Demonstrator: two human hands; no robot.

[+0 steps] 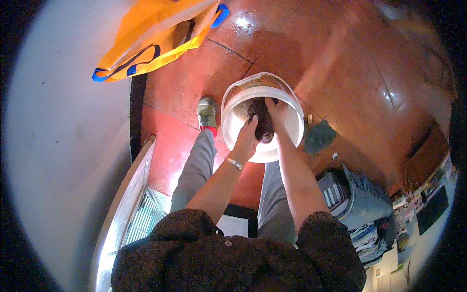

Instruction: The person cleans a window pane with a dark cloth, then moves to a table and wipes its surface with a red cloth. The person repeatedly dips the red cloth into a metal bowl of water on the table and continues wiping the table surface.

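Note:
A white plastic bucket (263,155) with a raised handle stands on the red floor before me, near my feet. Both my hands reach into it. My left hand (249,137) grips the left side of a dark brown, wet-looking bundle (263,122), perhaps cloth, whose exact kind I cannot tell. My right hand (278,111) holds the bundle's right side, its fingers partly hidden inside the bucket. A bracelet circles my left wrist.
An orange bag (146,47) with blue edging is at the upper left by the pale wall. A dark green patch (320,137) lies on the floor right of the bucket. Folded denim and other cloth (368,197) are stacked at the lower right. A white-framed opening (127,208) is at the left.

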